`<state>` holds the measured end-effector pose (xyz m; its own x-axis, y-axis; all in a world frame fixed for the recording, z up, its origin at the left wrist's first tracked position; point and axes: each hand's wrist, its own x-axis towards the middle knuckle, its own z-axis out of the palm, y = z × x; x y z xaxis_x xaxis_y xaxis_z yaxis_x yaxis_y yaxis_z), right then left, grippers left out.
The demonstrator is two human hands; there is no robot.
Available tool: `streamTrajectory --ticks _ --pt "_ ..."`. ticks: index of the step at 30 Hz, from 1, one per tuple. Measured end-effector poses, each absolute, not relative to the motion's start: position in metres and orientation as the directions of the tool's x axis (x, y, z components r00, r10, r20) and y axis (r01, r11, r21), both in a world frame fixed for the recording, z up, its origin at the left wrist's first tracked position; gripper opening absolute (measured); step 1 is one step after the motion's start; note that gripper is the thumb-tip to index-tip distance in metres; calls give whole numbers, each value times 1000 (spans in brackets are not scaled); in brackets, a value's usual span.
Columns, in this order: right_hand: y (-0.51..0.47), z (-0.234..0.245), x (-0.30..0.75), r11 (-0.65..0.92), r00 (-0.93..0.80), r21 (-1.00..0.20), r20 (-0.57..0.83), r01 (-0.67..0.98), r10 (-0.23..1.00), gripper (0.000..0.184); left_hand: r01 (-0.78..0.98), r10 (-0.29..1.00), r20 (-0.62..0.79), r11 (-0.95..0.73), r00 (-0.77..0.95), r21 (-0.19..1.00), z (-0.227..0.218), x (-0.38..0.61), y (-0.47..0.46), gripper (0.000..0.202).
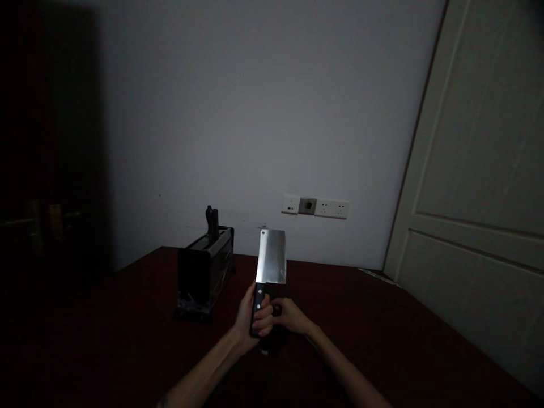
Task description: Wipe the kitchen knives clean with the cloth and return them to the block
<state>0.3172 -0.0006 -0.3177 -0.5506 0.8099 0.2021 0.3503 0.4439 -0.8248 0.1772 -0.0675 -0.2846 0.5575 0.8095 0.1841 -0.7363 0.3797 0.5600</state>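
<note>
left grip closed round the black riveted handle of a broad rectangular steel cleaver, fingers wrapped on the right side of the handle. blade sits directly above the grip, near upright, flat face toward me, small hole in its top left corner. right grip just right of the left one, below the blade, fingers curled at a small dark object; too dim to tell what it is, or if i've got hold of it. both over the dark red-brown table. long black slotted box stands left of the cleaver, well apart, black handles sticking up from its top.
</note>
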Motion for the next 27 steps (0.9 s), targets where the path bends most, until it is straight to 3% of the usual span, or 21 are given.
streamTrajectory --ticks 6,12,16,19,21,22,24,27 --pt "9 -306 341 379 -456 -891 237 250 858 20 -715 765 222 398 605 575 -288 178 -68 51" --pt "30 -252 389 355 -84 -931 348 88 934 31 -701 716 265 419 646 577 -291 181 -68 51" --pt "35 -196 402 490 170 -868 497 81 851 41 -679 693 257 443 674 586 -293 183 -70 51" --pt "26 -162 392 648 240 -743 668 169 704 40 -667 683 250 452 686 593 -294 186 -71 52" --pt "18 -149 380 819 -11 -469 866 329 500 38 -655 672 248 459 698 601 -294 188 -73 52" --pt "14 -146 375 878 -202 -317 892 359 405 42 -648 666 246 462 704 605 -295 189 -73 52" --pt "10 -145 365 936 -540 -87 797 340 270 54 -638 662 237 467 711 613 -295 191 -75 52" --pt "9 -153 359 950 -745 47 633 309 211 63 -633 666 221 475 713 611 -294 192 -78 51"
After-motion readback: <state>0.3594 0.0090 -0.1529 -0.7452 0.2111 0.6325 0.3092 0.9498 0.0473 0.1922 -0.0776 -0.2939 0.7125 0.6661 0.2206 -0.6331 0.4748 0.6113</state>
